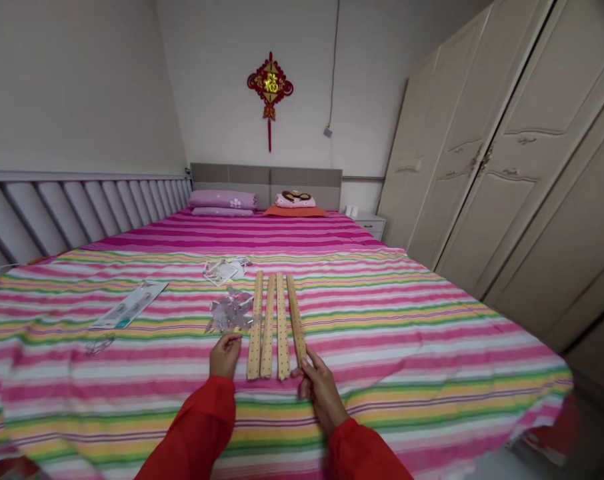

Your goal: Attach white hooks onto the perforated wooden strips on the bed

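Several long pale-wood strips dotted with small holes lie side by side on the striped sheet (382,347). My right hand (325,392) grips the near end of the rightmost wooden strip (296,313), thumb and fingers around it. That strip slants slightly, a little apart from the third wooden strip (282,327). To the left, my left hand (225,357) has its fingers curled together beside the leftmost wooden strip (255,327); whether they pinch anything is hidden. Just beyond it lies a heap of crumpled clear plastic (231,310).
Behind the plastic is a pile of white-edged pieces (225,270). Further left lie a flat clear-and-white package (131,305) and a small loop of thin wire or cord (100,344). A bed rail (92,210) runs along the left; wardrobes (507,153) stand at right.
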Demonstrator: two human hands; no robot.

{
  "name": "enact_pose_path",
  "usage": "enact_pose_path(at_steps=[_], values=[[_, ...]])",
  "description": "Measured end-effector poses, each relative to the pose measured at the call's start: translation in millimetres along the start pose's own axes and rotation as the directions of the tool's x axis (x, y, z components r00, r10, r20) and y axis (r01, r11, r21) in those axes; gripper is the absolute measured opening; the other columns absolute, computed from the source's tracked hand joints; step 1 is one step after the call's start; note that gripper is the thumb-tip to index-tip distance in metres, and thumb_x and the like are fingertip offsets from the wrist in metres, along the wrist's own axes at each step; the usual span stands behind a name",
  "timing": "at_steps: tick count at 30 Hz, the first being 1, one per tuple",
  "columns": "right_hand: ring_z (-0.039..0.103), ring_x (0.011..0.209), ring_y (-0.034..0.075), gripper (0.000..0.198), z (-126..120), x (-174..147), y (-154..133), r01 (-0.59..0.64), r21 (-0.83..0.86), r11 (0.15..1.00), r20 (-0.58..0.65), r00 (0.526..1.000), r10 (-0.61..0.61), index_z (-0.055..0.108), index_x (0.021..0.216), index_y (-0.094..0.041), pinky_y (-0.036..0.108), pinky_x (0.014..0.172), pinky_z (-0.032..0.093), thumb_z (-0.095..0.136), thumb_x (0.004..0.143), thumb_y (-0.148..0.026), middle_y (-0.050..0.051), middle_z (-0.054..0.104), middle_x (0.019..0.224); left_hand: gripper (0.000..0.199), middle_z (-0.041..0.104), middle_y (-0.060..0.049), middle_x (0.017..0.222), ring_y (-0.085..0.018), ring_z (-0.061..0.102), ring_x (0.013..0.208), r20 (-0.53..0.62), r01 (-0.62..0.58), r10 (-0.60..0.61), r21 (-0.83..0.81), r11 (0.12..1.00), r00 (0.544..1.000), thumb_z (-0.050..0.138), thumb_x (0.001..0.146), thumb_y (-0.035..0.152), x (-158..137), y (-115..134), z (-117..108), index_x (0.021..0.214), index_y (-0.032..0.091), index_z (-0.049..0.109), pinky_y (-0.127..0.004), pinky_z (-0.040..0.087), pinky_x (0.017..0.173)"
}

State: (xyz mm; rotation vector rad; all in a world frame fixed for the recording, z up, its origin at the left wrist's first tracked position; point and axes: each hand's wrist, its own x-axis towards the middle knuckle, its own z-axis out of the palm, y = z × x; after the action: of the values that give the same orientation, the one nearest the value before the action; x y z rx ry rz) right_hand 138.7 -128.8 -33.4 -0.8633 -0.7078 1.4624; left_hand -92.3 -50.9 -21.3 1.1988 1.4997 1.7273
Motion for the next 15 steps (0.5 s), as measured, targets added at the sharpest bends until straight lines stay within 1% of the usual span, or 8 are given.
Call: enact_pose_path(at_steps=[6,9,15], values=[[0.054,0.033,0.009,0.076,2.4,-3.1,-3.7,-0.022,-0.028,0.999,0.012,1.000,0.022,0.035,0.138,-0.012,0.017,0.033,0.038,0.069,0.077,-0.040,0.004,0.070,0.066,0.023,0.067,-0.003,0.062,-0.018,0.061,0.062,0.003,-0.022,0.022,0.021,1.000,1.000,0.063,0.053,0.037,0.4,-0.1,1.6,0.064,0.017,0.067,-0.029,0.050,0.061],[0.055,0.033,0.009,0.077,2.5,-3.3,-4.5,-0.021,-0.026,0.999,0.005,1.000,0.022,0.036,0.138,-0.012,0.017,0.033,0.038,0.070,0.075,-0.040,0.003,0.070,0.064,0.023,0.067,-0.003,0.061,-0.017,0.060,0.060,0.003,-0.028,0.028,0.040,0.999,1.000,0.062,0.053,0.036,0.2,0.1,2.3,0.064,0.017,0.066,-0.029,0.049,0.060],[0.054,0.032,0.010,0.075,2.4,-1.5,-7.2,-0.082,-0.042,0.996,-0.024,0.996,0.081,0.036,0.138,-0.013,0.016,0.032,0.038,0.070,0.076,-0.038,0.004,0.070,0.063,0.022,0.066,-0.002,0.060,-0.017,0.059,0.059,0.002,-0.036,0.036,0.056,0.998,0.999,0.061,0.054,0.036,-0.1,-0.9,2.4,0.064,0.018,0.066,-0.028,0.049,0.059]])
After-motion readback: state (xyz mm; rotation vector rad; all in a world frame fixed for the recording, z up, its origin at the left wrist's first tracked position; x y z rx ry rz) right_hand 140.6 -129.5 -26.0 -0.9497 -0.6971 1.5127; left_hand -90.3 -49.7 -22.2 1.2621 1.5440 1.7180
